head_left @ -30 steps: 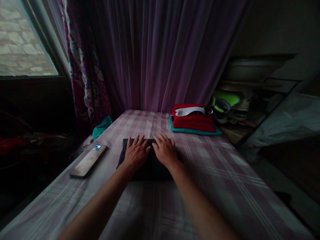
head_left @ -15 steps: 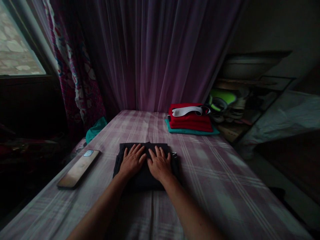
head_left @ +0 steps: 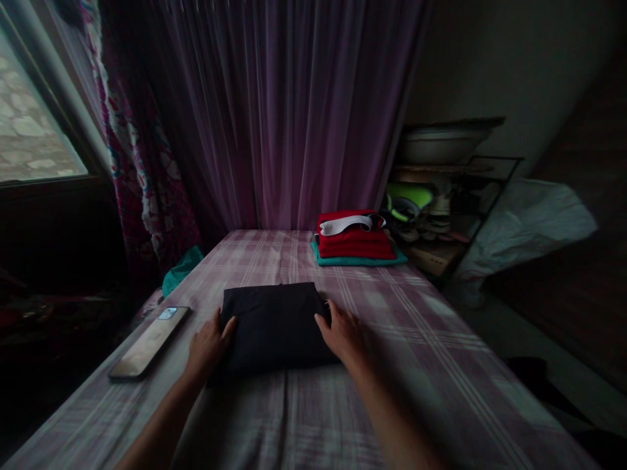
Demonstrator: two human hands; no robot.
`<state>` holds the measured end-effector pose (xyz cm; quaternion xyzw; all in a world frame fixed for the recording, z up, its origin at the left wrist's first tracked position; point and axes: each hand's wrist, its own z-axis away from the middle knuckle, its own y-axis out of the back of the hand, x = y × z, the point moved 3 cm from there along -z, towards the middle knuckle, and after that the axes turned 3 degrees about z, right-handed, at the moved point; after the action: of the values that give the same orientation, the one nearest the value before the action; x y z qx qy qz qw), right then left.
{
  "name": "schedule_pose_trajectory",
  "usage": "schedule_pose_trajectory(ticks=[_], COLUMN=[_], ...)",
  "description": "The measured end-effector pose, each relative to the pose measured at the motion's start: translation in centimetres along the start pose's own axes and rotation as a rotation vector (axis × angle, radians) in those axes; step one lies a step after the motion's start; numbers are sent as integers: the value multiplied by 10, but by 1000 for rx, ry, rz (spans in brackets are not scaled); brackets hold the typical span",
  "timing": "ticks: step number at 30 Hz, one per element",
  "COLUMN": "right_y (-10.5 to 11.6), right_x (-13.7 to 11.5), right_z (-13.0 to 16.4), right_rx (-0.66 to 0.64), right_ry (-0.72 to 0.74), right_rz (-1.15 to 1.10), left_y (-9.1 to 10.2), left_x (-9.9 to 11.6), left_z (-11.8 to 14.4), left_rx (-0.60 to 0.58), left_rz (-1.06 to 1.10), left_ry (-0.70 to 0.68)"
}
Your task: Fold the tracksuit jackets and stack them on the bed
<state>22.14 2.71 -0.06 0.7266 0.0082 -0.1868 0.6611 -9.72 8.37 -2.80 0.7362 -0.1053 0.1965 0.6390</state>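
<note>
A folded black garment [head_left: 274, 323] lies on the plaid pink bed sheet [head_left: 431, 352] in front of me. My left hand [head_left: 208, 346] grips its left edge, thumb on top of the cloth. At the opposite edge my right hand [head_left: 343, 333] holds the garment the same way. Both hands sit at the sides of the bundle, which rests flat on the sheet.
A phone [head_left: 149, 343] lies face down to the left of my left hand. A stack of folded red and teal clothes [head_left: 355, 241] with a white strip on top sits at the far right. Purple curtains [head_left: 294, 111] hang behind; cluttered shelves [head_left: 441, 196] stand at right.
My hands slid from pressing on top of the black garment, side by side, out to its left and right edges and took hold there. The view shifted slightly right.
</note>
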Motion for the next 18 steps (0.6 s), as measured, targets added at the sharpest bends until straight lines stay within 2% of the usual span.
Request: schedule_pose_trajectory(ticks=[3, 7, 11, 14, 18], right_y=[2, 1, 8, 28, 63], right_x=[-1, -9, -6, 18, 73], right_z=[-3, -8, -19, -30, -36], right_rx=[-34, -6, 110, 262, 457], right_ry=[15, 37, 89, 68, -55], right_rz=[-87, -348, -528, -551, -527], left_y=[2, 7, 10, 6, -13], left_x=[4, 10, 25, 61, 126], left_z=[-5, -13, -17, -20, -31], left_rx=[-56, 31, 99, 31, -129], left_rz=[96, 398, 712, 873, 930], left_ry=[90, 72, 65, 19, -113])
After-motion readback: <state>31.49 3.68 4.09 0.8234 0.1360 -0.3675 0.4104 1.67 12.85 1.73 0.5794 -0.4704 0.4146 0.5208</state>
